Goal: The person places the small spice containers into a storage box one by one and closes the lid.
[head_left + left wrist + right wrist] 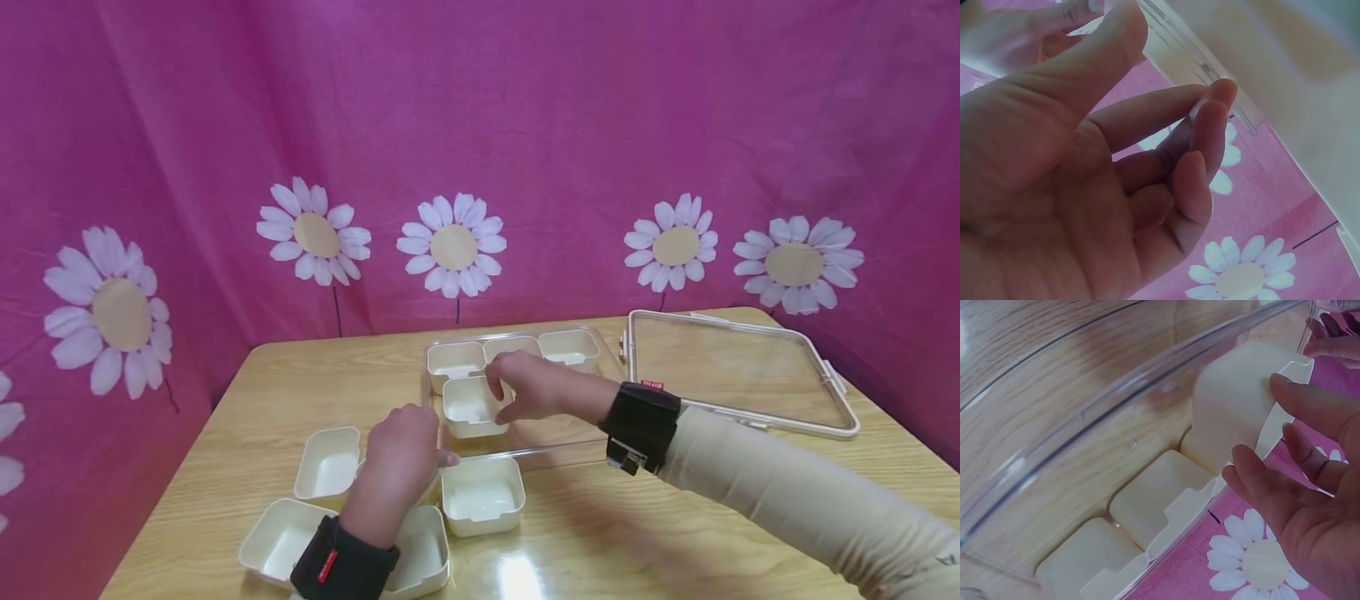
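My right hand (528,385) pinches the right wall of a small cream bin (468,404), its thumb pressed on the wall in the right wrist view. That bin is within the clear plastic box (525,452), in front of a row of three like bins (455,358) along the back wall. My left hand (401,458) hovers by the box's front left corner, above loose cream bins. In the left wrist view, its loosely bent fingers (1191,181) hold nothing. One bin beneath this hand is mostly hidden.
Several loose cream bins stand at the front left, among them an upper one (330,467), a lower one (281,542) and one (483,496) before the box. A clear lid with a white frame (798,427) lies right of the box. A pink flowered cloth (540,150) hangs behind the table.
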Action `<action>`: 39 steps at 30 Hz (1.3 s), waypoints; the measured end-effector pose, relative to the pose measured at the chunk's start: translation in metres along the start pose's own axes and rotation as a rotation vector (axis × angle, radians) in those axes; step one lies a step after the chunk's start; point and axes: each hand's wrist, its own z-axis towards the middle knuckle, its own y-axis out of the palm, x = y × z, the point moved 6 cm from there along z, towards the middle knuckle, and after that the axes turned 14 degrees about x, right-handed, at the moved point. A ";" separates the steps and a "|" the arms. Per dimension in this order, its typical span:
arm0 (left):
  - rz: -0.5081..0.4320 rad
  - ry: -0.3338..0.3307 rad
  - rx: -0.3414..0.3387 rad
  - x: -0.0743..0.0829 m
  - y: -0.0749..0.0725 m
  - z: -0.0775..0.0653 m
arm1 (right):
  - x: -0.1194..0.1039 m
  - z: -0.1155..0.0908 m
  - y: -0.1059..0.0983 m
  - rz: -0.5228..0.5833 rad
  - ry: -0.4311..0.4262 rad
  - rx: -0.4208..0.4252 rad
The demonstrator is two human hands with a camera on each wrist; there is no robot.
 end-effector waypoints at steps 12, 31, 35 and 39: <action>0.024 -0.019 -0.025 0.001 0.001 0.002 | 0.002 0.005 0.015 -0.023 0.079 -0.093; 0.052 0.035 0.056 0.003 0.002 0.000 | 0.007 0.015 0.021 -0.176 0.164 -0.046; 0.058 0.032 0.040 0.002 0.003 0.000 | 0.007 0.013 0.021 -0.170 0.187 -0.028; 0.064 0.031 0.034 0.002 0.002 0.000 | 0.007 0.013 0.020 -0.156 0.193 -0.025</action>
